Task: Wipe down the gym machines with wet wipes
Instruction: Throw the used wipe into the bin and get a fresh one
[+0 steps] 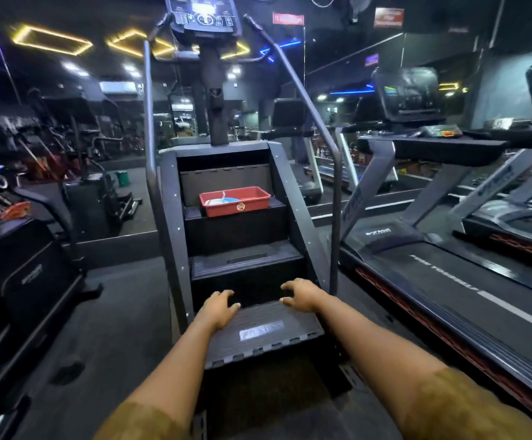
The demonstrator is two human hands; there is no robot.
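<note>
The stair climber [175, 236] stands straight ahead of us. A red tray [234, 192] sits on its third step up, at twelve o'clock from our hands, with a white and blue pack [218, 201] inside. Our left hand [218, 308] and right hand [301, 295] are apart at the lowest step [261, 331], fingers loosely spread, holding nothing. The console [202, 14] is high at twelve o'clock. A treadmill [448, 281] runs alongside at three o'clock.
</note>
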